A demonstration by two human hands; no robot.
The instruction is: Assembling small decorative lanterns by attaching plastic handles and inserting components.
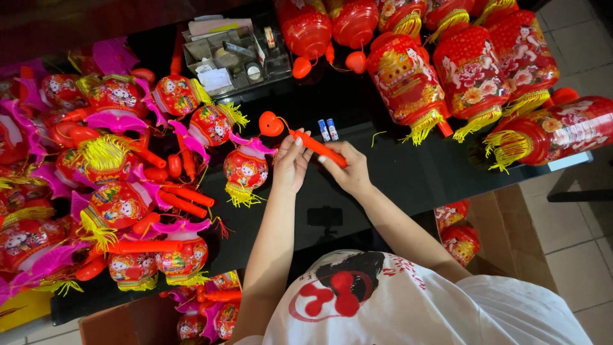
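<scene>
Both hands over black desk point(408, 179), mid-frame. Left hand point(290, 167) curls round upper part of orange stick point(317, 148), fingers closed on it. Right hand point(348, 171) pinches lower end, grip tight. Stick slants up-left; red heart point(271, 124) at its top. Two small batteries point(328, 130) lie on desk just beyond stick. Small lantern point(245, 170) just left of left hand. Big red lanterns point(408, 83) behind, grey tray point(233, 57) far back.

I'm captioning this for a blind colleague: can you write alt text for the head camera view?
Seen from above, a person's left hand and right hand hold an orange stick with a heart-shaped end over a black table. Two small batteries lie just beyond, with red tasselled lanterns piled around.
</scene>
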